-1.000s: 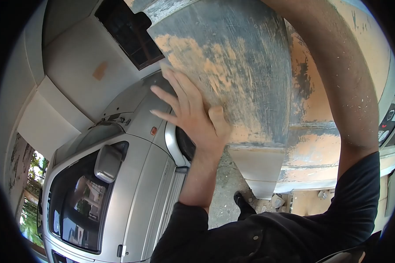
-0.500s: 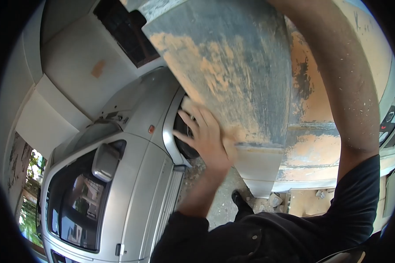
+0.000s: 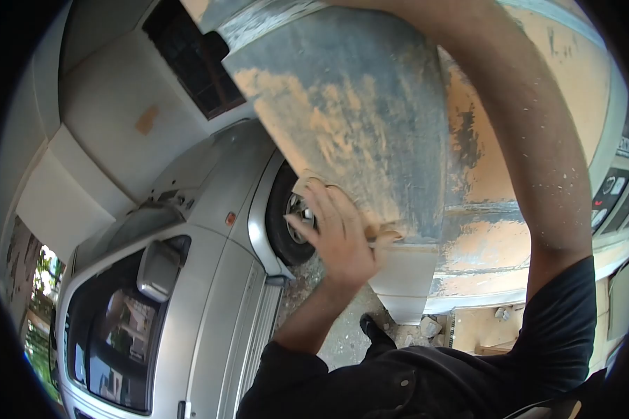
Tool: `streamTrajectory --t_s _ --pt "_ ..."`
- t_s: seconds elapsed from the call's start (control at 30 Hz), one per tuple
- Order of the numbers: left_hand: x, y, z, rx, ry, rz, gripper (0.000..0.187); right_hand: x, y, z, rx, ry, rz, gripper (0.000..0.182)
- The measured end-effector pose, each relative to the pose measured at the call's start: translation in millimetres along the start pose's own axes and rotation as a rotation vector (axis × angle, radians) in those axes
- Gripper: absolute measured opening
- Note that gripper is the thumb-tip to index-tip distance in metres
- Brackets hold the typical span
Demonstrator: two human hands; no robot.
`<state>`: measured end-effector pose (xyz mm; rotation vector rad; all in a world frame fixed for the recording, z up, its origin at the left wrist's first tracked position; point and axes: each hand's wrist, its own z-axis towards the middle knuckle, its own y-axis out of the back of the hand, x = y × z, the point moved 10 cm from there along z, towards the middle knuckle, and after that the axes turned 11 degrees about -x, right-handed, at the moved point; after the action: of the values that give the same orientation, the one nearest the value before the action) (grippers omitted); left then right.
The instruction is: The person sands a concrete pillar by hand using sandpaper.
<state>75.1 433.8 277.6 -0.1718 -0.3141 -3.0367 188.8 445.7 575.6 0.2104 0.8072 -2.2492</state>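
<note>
My left hand [image 3: 342, 241] presses a tan, sandpaper-like sheet [image 3: 302, 184] against the lower left edge of a large panel [image 3: 398, 133]. The fingers lie over the sheet, the thumb sticks out to the left, and a curled end of the sheet shows by the heel of the hand. Worn grey-blue paint and patches of orange-tan cover the panel. My right arm reaches up across the right side and past the top edge, with its hand out of view. Pale specks dot that forearm.
A silver vehicle [image 3: 210, 279] with a side mirror [image 3: 162, 264] and a front wheel [image 3: 290, 216] stands on the left. Rubble [image 3: 430, 326] lies on the ground near my dark shoe [image 3: 370, 325]. A barred window [image 3: 196, 59] is at the upper left.
My left hand has shifted slightly down and right, still against the panel. The view has moved a little, and my right forearm has swung left at the top.
</note>
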Motion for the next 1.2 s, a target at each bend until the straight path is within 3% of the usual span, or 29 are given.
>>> streamTrajectory --t_s 0.07,0.2,0.3,0.33,0.43,0.57,0.67,0.73,0.8,0.93,1.03,1.1,1.2 --pt "4 8 37 -0.016 -0.047 -0.006 0.095 1 -4 -5 0.080 -0.026 -0.022 0.059" --pt "9 31 121 -0.092 -0.138 0.015 0.090 0 -2 -4 0.034 -0.006 -0.108 0.059" --pt "-2 19 75 0.012 -0.075 0.014 0.094 3 -3 -5 0.032 -0.004 -0.084 0.060" --pt "-3 9 42 0.078 -0.007 0.051 0.107 1 -3 -5 0.036 -0.012 -0.092 0.061" --pt "-4 7 18 0.096 -0.121 0.135 0.107 -3 -6 -5 0.046 -0.023 -0.084 0.062" --pt "8 28 113 0.013 -0.144 0.135 0.121 0 -6 -7 0.002 0.056 -0.036 0.063" --pt "16 19 102 -0.040 -0.050 0.074 0.120 4 -4 -6 0.004 0.091 -0.061 0.062" --pt "14 5 41 0.031 0.063 -0.049 0.115 6 -4 -6 0.021 0.095 -0.071 0.062" --pt "1 -9 -38 0.080 0.044 -0.035 0.118 8 -5 -2 0.032 0.099 -0.051 0.062" --pt "2 7 -37 0.092 0.112 -0.045 0.121 11 -4 4 0.101 0.005 0.007 0.061" --pt "29 15 41 0.134 0.126 -0.086 0.123 12 -7 0 0.110 0.001 -0.018 0.061" --pt "38 29 62 -0.013 0.142 -0.126 0.124 12 -8 1 0.118 -0.031 -0.054 0.060" --pt "15 7 -13 0.152 0.177 -0.163 0.111 12 -7 1 0.045 0.044 -0.030 0.058"
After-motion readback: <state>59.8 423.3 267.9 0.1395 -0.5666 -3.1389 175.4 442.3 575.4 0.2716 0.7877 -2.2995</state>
